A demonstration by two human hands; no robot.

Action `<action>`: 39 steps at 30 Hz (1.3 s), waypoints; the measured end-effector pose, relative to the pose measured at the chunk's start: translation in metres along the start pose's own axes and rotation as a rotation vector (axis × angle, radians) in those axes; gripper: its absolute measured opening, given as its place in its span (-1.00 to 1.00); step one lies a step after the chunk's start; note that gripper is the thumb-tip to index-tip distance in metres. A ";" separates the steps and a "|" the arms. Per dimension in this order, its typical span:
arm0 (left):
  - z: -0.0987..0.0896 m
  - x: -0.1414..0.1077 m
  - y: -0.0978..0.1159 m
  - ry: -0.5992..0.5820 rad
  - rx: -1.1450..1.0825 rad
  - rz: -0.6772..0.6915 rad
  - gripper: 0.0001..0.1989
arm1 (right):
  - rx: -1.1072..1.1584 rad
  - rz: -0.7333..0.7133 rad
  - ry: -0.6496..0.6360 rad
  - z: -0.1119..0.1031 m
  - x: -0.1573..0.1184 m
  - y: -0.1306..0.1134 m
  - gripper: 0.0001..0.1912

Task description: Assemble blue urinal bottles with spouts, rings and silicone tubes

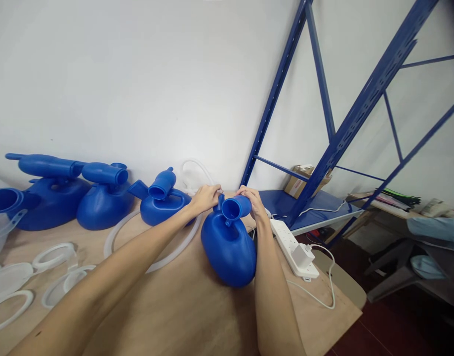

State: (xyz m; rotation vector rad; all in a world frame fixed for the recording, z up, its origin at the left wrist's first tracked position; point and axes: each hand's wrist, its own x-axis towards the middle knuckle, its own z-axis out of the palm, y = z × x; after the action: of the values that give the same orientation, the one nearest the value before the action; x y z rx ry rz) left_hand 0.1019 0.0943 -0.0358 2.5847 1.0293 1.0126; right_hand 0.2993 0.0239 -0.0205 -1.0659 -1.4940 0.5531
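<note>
A blue plastic jug (228,249) stands on the wooden table, tilted, in front of me. A blue cup-like tube (237,207) with an open round mouth lies across its top. My right hand (252,198) is closed round the back end of this tube. At the jug's upper left, my left hand (206,198) is closed by the narrow blue neck, with a small pale piece at its fingertips that is too small to name. The far side of the jug's top is partly hidden by the hands and the tube.
More blue jugs (105,205) stand along the wall at left. Clear plastic lids and rings (12,279) lie at lower left, and a translucent hose (175,253) curls behind my left arm. A white power strip (291,247) with cable lies right; blue shelving (325,153) rises behind.
</note>
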 end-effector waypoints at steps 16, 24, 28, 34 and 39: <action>-0.011 0.004 -0.027 0.219 -0.104 -0.314 -0.53 | -0.003 -0.057 -0.170 0.027 -0.002 -0.026 -0.77; -0.042 -0.005 -0.039 0.337 -0.273 -0.301 -0.91 | -0.010 -0.025 -0.251 0.028 -0.001 -0.026 -0.78; -0.084 0.020 -0.034 0.479 -0.424 -0.284 -0.92 | -0.008 -0.043 -0.276 0.027 0.001 -0.026 -0.78; -0.159 0.072 0.009 0.438 -0.754 -0.032 -0.90 | -0.103 -0.115 -0.223 0.019 0.000 -0.033 -0.80; -0.238 0.071 0.087 0.274 -0.743 0.417 -0.90 | -0.320 -0.257 -0.064 0.011 -0.003 -0.036 -0.72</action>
State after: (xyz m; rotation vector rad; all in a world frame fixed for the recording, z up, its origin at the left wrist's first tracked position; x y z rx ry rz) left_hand 0.0305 0.0580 0.2150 2.0811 0.0711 1.5156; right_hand 0.2775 0.0071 0.0050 -1.0825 -1.7848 0.1708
